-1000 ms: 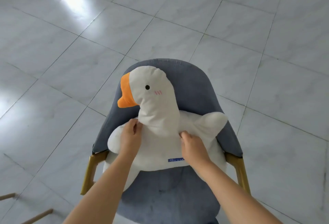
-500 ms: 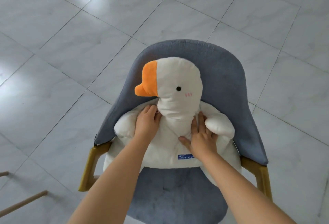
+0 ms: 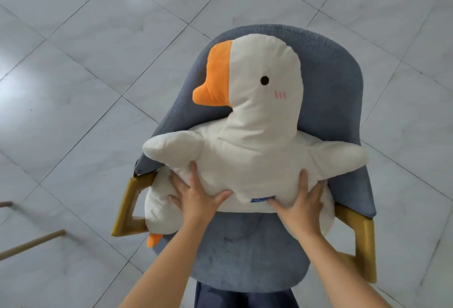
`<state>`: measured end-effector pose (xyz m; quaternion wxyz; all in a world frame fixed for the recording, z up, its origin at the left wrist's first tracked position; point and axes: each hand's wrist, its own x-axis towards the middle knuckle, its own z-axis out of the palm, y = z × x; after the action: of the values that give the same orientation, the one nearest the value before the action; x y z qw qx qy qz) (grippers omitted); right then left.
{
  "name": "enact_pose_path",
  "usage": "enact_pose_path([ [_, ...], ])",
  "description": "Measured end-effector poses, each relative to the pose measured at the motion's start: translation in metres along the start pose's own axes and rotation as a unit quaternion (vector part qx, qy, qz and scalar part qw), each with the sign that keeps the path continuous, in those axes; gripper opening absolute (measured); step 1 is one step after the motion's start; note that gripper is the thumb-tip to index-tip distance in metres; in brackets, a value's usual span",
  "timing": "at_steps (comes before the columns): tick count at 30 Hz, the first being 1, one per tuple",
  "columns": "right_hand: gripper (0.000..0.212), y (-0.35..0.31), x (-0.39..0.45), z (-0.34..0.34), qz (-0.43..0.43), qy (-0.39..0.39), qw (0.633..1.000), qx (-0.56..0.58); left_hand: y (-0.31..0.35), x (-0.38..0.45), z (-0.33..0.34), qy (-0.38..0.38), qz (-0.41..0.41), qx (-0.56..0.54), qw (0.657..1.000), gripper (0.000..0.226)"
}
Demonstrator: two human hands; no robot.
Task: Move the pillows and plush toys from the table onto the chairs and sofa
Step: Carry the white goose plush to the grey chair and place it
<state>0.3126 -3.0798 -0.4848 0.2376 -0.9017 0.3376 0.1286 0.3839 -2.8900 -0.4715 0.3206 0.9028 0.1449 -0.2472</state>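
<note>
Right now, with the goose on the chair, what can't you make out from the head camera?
- Lower body of the goose plush: hidden behind the left hand and right hand.
- Print on its blue tag: too small to read.
- Chair legs: hidden beneath the seat.
- Wooden sticks at lower left: cut off by the frame edge.
- Table, sofa, other toys: out of view.
</note>
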Motion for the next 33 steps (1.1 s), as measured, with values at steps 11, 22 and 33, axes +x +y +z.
enact_pose_path([
  [11,0.097,0.008,0.018,0.005,-0.026,-0.083,0.993,0.078,-0.011,0.021,0.0,-0.095,-0.005,0.081,0.992,0.117],
  [22,0.089,0.047,-0.011,0.035,0.098,-0.12,0.987,0.036,-0.081,-0.009,0.017,-0.006,-0.036,0.062,0.997,0.112],
  [33,0.082,0.051,-0.019,0.02,0.037,-0.134,0.99,0.027,-0.094,-0.024,0.008,-0.003,-0.04,0.116,0.993,0.093],
])
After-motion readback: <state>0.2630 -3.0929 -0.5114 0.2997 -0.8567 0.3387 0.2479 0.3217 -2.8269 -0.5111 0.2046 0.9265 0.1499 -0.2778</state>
